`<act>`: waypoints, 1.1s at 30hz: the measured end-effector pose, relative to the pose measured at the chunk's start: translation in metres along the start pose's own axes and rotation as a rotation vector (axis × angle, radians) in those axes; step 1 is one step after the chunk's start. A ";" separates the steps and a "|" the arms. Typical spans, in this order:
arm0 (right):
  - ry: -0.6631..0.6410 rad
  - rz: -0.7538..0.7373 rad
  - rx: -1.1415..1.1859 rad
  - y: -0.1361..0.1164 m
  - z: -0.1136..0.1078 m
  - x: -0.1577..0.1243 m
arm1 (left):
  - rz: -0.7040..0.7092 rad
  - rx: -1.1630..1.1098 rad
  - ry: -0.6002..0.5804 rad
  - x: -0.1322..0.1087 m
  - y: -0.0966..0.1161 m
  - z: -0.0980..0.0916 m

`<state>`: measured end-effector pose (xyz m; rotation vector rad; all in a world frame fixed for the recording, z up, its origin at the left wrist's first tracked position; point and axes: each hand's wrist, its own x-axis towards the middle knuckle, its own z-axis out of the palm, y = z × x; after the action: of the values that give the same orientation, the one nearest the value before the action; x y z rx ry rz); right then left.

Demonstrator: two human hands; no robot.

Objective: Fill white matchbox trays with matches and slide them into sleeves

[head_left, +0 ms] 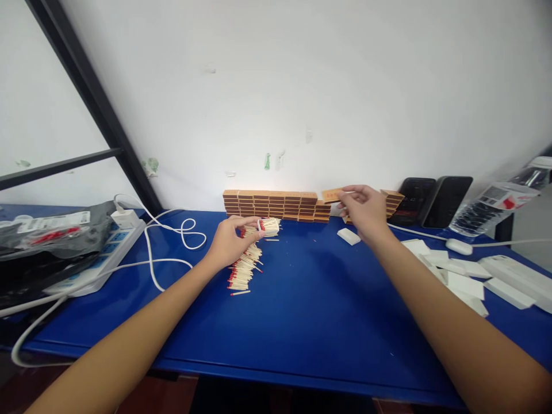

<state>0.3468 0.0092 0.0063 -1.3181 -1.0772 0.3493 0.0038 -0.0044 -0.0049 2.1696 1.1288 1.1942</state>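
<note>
My left hand (230,240) is closed on a white inner tray full of matches (269,226), just above a heap of loose red-tipped matches (244,269) on the blue table (310,310). My right hand (364,211) pinches a brown matchbox (332,195) and holds it up by the wall, at the right end of a stacked row of brown matchboxes (276,206). A second short stack of matchboxes (392,202) shows behind that hand.
A white power strip (106,253) with looping white cables (168,241) and a black plastic bag (47,236) lie at the left. White box parts (457,279), two dark phones (431,201), a white mouse (459,246) and a clear plastic packet (491,207) are at the right.
</note>
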 end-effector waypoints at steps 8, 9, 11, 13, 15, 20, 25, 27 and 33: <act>-0.391 0.154 0.328 -0.039 0.048 -0.087 | -0.113 -0.276 0.023 0.002 0.004 0.002; -0.396 0.163 0.350 -0.041 0.049 -0.091 | -0.121 -0.302 0.018 0.002 0.005 0.002; -0.395 0.181 0.388 -0.042 0.049 -0.094 | -0.133 -0.336 0.017 0.003 0.007 0.003; -0.388 0.212 0.418 -0.041 0.049 -0.095 | -0.143 -0.362 0.023 0.003 0.008 0.004; -0.379 0.249 0.438 -0.041 0.049 -0.096 | -0.156 -0.398 0.025 0.002 0.008 0.004; -0.356 0.292 0.467 -0.042 0.050 -0.098 | -0.180 -0.446 0.000 0.002 0.006 0.005; -0.347 0.307 0.476 -0.045 0.049 -0.098 | -0.169 -0.423 -0.045 0.001 0.005 0.004; -0.361 0.315 0.476 -0.046 0.048 -0.099 | -0.171 -0.426 -0.057 0.000 0.005 0.004; -0.412 0.241 0.412 -0.042 0.050 -0.102 | -0.184 -0.451 -0.069 0.000 0.010 0.005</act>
<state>0.2409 -0.0486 -0.0065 -1.0245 -1.1073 1.0029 0.0125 -0.0100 -0.0009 1.7155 0.9023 1.1513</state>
